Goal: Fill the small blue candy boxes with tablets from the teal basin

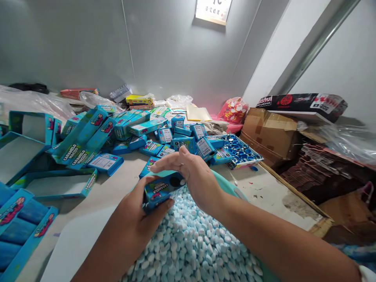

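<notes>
My left hand [138, 211] is closed round a small blue candy box [161, 190] marked "Caramelo Macizo", tilted, with a round dark opening at its right end. My right hand [190, 172] arches over the box, fingers stretched to the left; its palm side is hidden. A white candy [182, 182] shows between that hand and the opening. Below both hands lies a heap of pale blue and white candies [194, 239] in a turquoise basin [220, 182], whose rim shows behind my right wrist.
Several filled-looking blue boxes [179, 135] are piled behind the basin. A tray of round blue caps [239, 150] stands right of them. Display cartons [67, 184] cover the left side. Brown cardboard boxes [270, 131] stand beyond the table's right edge, and a grey wall [176, 51] rises behind.
</notes>
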The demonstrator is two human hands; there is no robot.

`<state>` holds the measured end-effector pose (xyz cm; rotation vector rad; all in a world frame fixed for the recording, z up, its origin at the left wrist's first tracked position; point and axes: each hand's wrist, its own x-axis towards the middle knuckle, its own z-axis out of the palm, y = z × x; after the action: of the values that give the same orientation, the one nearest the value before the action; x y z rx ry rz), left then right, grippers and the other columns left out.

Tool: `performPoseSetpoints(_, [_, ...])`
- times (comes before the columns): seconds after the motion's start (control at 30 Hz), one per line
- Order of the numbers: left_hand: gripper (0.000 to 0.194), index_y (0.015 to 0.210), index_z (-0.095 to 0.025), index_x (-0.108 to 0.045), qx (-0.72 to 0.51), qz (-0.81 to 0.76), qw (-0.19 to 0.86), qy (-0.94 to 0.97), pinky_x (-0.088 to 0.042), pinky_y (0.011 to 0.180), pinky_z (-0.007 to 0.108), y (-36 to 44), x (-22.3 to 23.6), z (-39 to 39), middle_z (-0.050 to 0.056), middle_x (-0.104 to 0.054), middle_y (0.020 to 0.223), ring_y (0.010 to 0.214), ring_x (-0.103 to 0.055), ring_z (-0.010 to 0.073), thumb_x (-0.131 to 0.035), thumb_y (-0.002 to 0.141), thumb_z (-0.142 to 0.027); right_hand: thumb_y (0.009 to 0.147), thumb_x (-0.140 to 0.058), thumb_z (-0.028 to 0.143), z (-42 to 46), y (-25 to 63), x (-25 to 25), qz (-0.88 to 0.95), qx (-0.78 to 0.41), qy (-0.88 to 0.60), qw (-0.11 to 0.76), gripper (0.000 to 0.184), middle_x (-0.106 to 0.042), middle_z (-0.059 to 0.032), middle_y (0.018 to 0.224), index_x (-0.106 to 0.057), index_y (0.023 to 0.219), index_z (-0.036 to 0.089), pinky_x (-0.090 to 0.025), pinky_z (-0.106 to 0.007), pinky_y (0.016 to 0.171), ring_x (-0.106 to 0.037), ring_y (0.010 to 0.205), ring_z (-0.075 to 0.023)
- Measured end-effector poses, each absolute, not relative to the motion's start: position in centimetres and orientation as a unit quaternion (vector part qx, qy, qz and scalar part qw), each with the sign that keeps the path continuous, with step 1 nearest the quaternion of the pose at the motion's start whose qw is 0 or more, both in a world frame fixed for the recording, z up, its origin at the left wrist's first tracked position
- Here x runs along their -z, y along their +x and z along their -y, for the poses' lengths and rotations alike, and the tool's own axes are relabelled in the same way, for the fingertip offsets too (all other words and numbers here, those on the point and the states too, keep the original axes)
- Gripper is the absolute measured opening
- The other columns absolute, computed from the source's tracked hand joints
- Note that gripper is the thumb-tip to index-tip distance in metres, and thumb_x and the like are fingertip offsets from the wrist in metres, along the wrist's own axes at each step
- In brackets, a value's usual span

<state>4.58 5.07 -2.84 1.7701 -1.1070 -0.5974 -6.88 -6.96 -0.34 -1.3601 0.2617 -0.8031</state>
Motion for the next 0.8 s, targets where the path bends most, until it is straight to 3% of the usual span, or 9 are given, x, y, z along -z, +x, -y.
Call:
performPoseSetpoints(0.13, [0.044, 0.116, -0.027, -0.067, 0.227, 0.476, 0.479, 0.702, -0.056, 0.079, 0.035, 5.3, 3.6, -4.6, 0.004, -0.075, 0.108, 0.102, -0.071, 0.031, -0.073, 0.082, -0.054, 0.103, -0.032, 0.073, 6.7, -7.4, 0.1, -0.111, 0.299, -0.717, 0.62, 0.069, -0.075, -0.0055, 0.121, -0.081, 0.102, 0.024, -0.037, -0.041, 0.117, -0.06, 0.128, -0.0251])
performPoseSetpoints(0.27, [0.044, 0.121, -0.027, -0.065, 0.213, 0.498, 0.487, 0.685, -0.057, 0.087, 0.038, 5.7, 4.0, -4.4, 0.004, -0.074, 0.115, 0.109, -0.07, 0.0306, -0.072, 0.085, -0.051, 0.107, -0.022, 0.067, 6.7, -8.3, -0.6, -0.111, 0.236, -0.82, 0.51, 0.068, -0.053, 0.0004, 0.154, -0.078, 0.119, 0.03, -0.021, -0.043, 0.125, -0.039, 0.148, -0.0236])
performPoseSetpoints(0.37, [0.047, 0.125, -0.025, -0.062, 0.222, 0.5, 0.487, 0.681, -0.055, 0.096, 0.04, 5.8, 3.9, -4.5, 0.006, -0.072, 0.118, 0.116, -0.067, 0.031, -0.071, 0.086, -0.051, 0.11, -0.017, 0.06, 7.0, -8.9, -1.4, -0.124, 0.186, -0.857, 0.465, 0.065, -0.042, 0.0012, 0.163, -0.072, 0.13, 0.032, -0.013, -0.045, 0.127, -0.025, 0.155, -0.0233])
performPoseSetpoints(0.43, [0.051, 0.127, -0.024, -0.06, 0.231, 0.49, 0.485, 0.687, -0.055, 0.098, 0.04, 5.7, 3.9, -4.6, 0.007, -0.072, 0.119, 0.118, -0.066, 0.0315, -0.072, 0.086, -0.052, 0.111, -0.02, 0.057, 7.4, -9.2, -1.8, -0.119, 0.156, -0.872, 0.449, 0.06, -0.04, -0.0006, 0.164, -0.068, 0.136, 0.032, -0.015, -0.047, 0.127, -0.021, 0.156, -0.0241])
performPoseSetpoints(0.53, [0.052, 0.128, -0.025, -0.059, 0.264, 0.461, 0.475, 0.702, -0.057, 0.089, 0.037, 5.6, 3.8, -4.8, 0.007, -0.072, 0.116, 0.11, -0.069, 0.0301, -0.071, 0.086, -0.054, 0.11, -0.039, 0.048, 8.4, -9.5, -1.9, -0.125, 0.165, -0.869, 0.449, 0.042, -0.054, -0.0045, 0.152, -0.067, 0.136, 0.03, -0.032, -0.042, 0.12, -0.039, 0.147, -0.0246])
performPoseSetpoints(0.63, [0.054, 0.129, -0.026, -0.057, 0.29, 0.444, 0.477, 0.701, -0.057, 0.085, 0.035, 5.4, 3.7, -5.0, 0.006, -0.072, 0.115, 0.105, -0.071, 0.0285, -0.069, 0.087, -0.057, 0.102, -0.057, 0.029, 9.8, -9.5, -1.4, -0.147, 0.164, -0.855, 0.469, 0.027, -0.069, -0.0049, 0.128, -0.072, 0.124, 0.026, -0.05, -0.034, 0.096, -0.063, 0.114, -0.0207])
performPoseSetpoints(0.7, [0.053, 0.128, -0.026, -0.058, 0.296, 0.457, 0.467, 0.697, -0.057, 0.082, 0.034, 5.3, 3.5, -5.0, 0.006, -0.073, 0.112, 0.101, -0.071, 0.0284, -0.068, 0.087, -0.058, 0.097, -0.063, 0.023, 10.6, -9.3, -1.0, -0.153, 0.14, -0.85, 0.485, 0.024, -0.071, -0.0047, 0.11, -0.073, 0.118, 0.023, -0.051, -0.03, 0.081, -0.064, 0.095, -0.0179])
performPoseSetpoints(0.8, [0.051, 0.126, -0.028, -0.061, 0.289, 0.473, 0.456, 0.696, -0.056, 0.083, 0.034, 5.1, 3.2, -5.1, 0.005, -0.073, 0.113, 0.102, -0.071, 0.0281, -0.069, 0.086, -0.059, 0.09, -0.074, 0.027, 11.4, -8.9, -0.3, -0.149, 0.131, -0.817, 0.542, 0.029, -0.065, -0.0014, 0.09, -0.073, 0.119, 0.02, -0.048, -0.027, 0.071, -0.058, 0.08, -0.0147])
